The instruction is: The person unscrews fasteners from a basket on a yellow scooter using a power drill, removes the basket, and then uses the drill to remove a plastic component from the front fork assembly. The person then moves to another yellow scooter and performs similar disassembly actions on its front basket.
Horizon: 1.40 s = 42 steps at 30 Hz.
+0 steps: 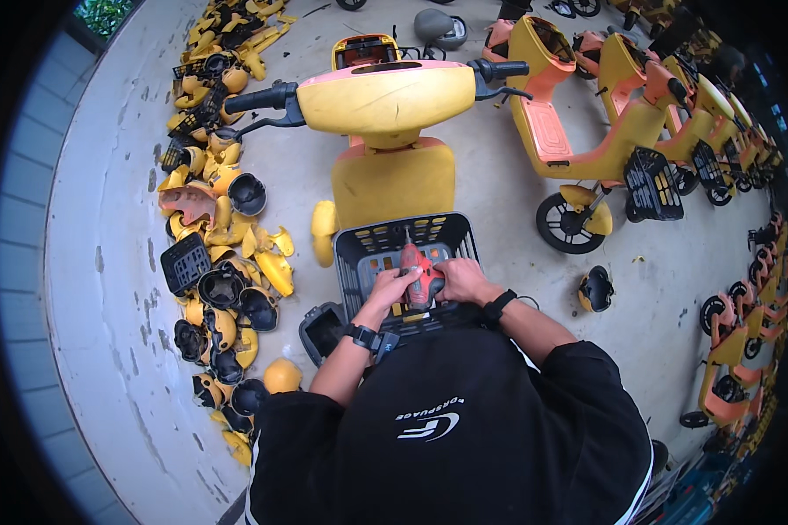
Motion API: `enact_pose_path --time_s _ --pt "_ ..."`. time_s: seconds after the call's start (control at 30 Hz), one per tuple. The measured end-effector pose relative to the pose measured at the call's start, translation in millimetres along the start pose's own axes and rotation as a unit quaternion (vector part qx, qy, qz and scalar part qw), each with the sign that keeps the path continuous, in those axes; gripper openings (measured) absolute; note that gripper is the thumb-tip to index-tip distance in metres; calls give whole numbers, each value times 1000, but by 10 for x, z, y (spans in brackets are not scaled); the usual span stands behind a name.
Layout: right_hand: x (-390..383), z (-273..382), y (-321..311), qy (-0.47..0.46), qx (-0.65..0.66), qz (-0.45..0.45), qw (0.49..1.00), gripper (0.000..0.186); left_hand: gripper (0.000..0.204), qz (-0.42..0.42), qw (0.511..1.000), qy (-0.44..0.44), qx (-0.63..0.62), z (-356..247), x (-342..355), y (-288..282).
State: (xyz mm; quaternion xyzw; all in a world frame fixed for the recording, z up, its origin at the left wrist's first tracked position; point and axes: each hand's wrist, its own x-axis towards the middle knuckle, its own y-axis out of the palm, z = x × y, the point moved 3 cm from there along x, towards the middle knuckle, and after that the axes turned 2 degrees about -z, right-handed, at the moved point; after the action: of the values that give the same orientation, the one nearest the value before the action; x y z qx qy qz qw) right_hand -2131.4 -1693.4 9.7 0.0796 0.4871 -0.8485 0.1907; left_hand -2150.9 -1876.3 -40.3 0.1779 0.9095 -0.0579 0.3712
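A red and grey cordless drill (417, 273) is held inside the black front basket (350, 262) of a yellow scooter (394, 179). Its bit points away from me, toward the basket's far wall. My left hand (392, 287) is closed around the drill's left side, thumb on top. From the right, my right hand (460, 280) has its fingers curled against the drill body; part of its grip is hidden. Whether the bit touches a screw is too small to tell. Beyond the basket, the scooter's handlebar cover (390, 96) spreads between two black grips.
Broken yellow shells and helmets (223, 328) lie heaped along the left wall. A helmet (595, 289) rests on the floor at right. Yellow and pink scooters (578, 144) stand in rows on the right. A dark box-shaped part (322, 332) sits by the basket's near left corner.
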Motion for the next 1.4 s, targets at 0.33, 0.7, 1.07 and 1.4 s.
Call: enact_pose_path --time_s 0.33,0.7,1.07,1.4 --pt "9 -56 84 17 33 7 999 51 50 -10 1000 14 24 -128 -95 -10" --pt "9 -58 114 15 33 3 999 54 50 -32 997 15 73 -211 -170 8" --pt "-43 -47 50 -16 -42 18 999 47 52 29 999 -31 -25 -22 -161 72" --pt "-138 53 42 -38 -54 27 997 53 54 91 990 -81 -67 103 -210 28"
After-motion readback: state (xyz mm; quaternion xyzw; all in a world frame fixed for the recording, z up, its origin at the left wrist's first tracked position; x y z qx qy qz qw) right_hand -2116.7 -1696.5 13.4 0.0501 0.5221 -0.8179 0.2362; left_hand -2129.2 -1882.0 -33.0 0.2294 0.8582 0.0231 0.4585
